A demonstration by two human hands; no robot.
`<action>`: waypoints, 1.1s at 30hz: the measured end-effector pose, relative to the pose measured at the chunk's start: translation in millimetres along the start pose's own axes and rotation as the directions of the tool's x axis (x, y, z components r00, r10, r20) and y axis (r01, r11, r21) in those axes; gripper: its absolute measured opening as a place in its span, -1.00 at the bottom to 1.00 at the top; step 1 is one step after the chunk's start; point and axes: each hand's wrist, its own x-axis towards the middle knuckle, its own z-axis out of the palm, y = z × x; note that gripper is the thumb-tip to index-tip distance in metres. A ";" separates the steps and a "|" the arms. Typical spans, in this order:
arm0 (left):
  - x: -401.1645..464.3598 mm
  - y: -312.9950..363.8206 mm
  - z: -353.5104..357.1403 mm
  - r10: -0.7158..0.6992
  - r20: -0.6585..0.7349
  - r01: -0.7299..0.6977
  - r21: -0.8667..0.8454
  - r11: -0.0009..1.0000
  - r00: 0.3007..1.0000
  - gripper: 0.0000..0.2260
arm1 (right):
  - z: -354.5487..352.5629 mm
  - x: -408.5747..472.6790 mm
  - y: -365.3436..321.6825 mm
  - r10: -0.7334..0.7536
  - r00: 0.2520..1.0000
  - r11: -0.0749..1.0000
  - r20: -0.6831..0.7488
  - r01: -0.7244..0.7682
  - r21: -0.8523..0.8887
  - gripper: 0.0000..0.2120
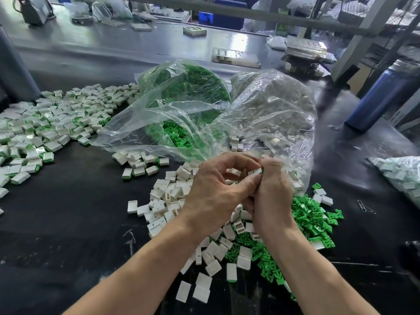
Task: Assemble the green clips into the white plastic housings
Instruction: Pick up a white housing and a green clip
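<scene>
white housing [255,172] pinched in hands, green clip [262,171] seemingly inserted

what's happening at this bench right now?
A person is putting parts together by hand. Both hands, left and right, pinch one white housing between them, a bit of green showing at its edge. Loose white housings and green clips lie in piles under the hands, spilled from two open clear bags. A big pile of finished pieces sits on the left of the black table.

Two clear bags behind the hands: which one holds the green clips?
The left bag, behind the left hand: green clips show through its film and at its mouth. The right bag holds only white housings.
</scene>
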 end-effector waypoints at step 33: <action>3.7 -5.5 -25.9 0.028 -0.139 -0.007 0.151 0.989 0.990 -0.89 | -32.4 13.7 -7.8 -0.301 0.914 0.764 0.271 0.401 -0.505 -0.88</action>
